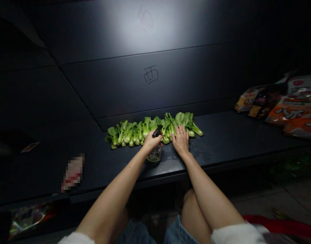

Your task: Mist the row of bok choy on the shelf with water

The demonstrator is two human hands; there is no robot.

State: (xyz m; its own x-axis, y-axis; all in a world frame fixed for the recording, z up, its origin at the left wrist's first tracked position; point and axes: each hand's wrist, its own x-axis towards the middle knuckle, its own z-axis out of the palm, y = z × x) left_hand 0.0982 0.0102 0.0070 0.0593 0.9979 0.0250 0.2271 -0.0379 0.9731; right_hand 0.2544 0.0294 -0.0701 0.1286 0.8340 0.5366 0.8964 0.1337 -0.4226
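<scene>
A row of green leafy vegetables (130, 134) with pale stems lies on the dark shelf (203, 149), close to its back panel. My left hand (152, 141) is wrapped round the neck of a clear spray bottle (154, 156) with a black top, in front of the middle of the row. Liquid shows in the lower part of the bottle. My right hand (181, 139) rests palm down on the stems right of the bottle, fingers stretched out and holding nothing.
Snack bags (295, 113) are piled on the shelf at the right. A small card (30, 147) lies at the far left, with a pixelated patch nearer the front. Shiny packages (28, 217) sit below the shelf edge at the lower left. Red material (279, 225) shows at the lower right.
</scene>
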